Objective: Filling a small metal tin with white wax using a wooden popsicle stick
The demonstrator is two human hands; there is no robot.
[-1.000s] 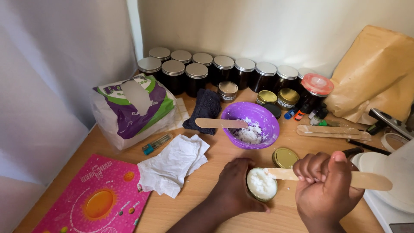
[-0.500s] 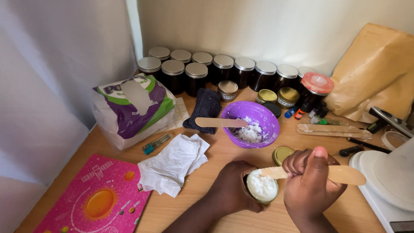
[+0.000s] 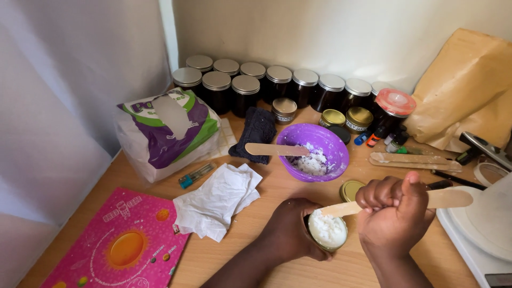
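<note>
My left hand [image 3: 290, 232] is wrapped around a small round jar [image 3: 327, 230] near the front edge of the wooden surface [image 3: 266, 192], fingers curled closed on its side so the jar stands upright with its mouth facing up; it is full of a white, crumbly paste. My right hand [image 3: 396, 213] is closed in a fist around a flat wooden stick [image 3: 450, 198], whose near end rests on the paste at the jar's rim while the far end juts out to the right past my knuckles. Just behind the jar lies a gold lid [image 3: 352, 189], flat on the surface, partly hidden by my right hand. Farther back sits a purple bowl [image 3: 333, 144] with more of the white stuff in it and a second wooden stick [image 3: 274, 150] laid across its rim. To the left of the bowl are a crumpled white tissue [image 3: 218, 200] and a purple-and-green tissue pack [image 3: 168, 133]. A row of dark jars with silver lids [image 3: 277, 85] lines the wall. At the far right is something white and rounded [image 3: 488, 218], maybe a scale, though only its edge shows.
</note>
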